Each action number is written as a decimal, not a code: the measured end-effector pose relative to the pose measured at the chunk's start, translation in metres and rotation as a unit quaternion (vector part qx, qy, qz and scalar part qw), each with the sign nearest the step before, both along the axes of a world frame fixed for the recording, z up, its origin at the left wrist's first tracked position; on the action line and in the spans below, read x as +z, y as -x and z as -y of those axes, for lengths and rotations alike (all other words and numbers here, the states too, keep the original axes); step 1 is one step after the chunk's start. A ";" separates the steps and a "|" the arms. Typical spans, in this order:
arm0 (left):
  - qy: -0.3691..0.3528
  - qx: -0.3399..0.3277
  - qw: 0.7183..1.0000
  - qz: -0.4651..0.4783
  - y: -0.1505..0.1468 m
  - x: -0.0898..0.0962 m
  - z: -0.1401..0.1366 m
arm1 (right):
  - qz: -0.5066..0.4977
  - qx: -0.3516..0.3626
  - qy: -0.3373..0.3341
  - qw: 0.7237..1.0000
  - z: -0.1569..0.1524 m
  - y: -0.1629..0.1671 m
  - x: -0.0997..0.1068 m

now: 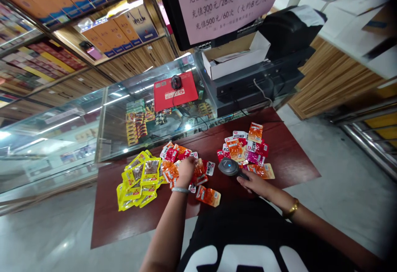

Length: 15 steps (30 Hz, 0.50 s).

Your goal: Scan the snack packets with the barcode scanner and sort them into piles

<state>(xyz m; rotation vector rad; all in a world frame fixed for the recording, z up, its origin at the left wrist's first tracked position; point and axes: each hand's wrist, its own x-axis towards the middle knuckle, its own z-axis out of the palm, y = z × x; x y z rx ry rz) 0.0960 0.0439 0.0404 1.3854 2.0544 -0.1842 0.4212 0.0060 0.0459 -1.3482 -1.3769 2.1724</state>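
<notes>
My right hand (pixel 254 182) is wrapped round the handle of a black barcode scanner (pixel 228 166), its head pointing left over the dark red board. Curled fingers of my left hand (pixel 186 172) grip a small orange-red snack packet (pixel 198 168) in the middle pile; the fingertips are partly hidden. Other red and orange snack packets (pixel 170 172) lie around that hand. One orange packet (pixel 208 196) rests apart, nearer my body. Beyond the scanner is a second pile of red, orange and purple packets (pixel 256 152). Yellow snack packets (pixel 151 170) are heaped to the left.
Behind the board (pixel 114 232) stands a glass display counter (pixel 118 94) bearing a red mouse pad (pixel 189 84) and a black mouse (pixel 176 82). A cash drawer (pixel 245 88) carries an open white box (pixel 229 71). A pink price sign (pixel 223 5) hangs above. Boxed goods (pixel 105 38) fill the shelves.
</notes>
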 end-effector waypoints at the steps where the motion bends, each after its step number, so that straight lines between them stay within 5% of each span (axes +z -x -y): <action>1: -0.008 0.008 1.000 0.000 0.005 0.001 0.001 | 0.001 0.001 0.000 1.000 0.000 0.000 -0.001; 7: -0.055 0.072 0.996 -0.014 0.028 0.001 0.010 | 0.014 0.013 -0.015 1.000 -0.002 0.003 0.004; 15: -0.128 0.199 0.929 0.285 -0.001 -0.017 0.011 | -0.005 0.013 -0.050 0.999 -0.009 0.018 0.028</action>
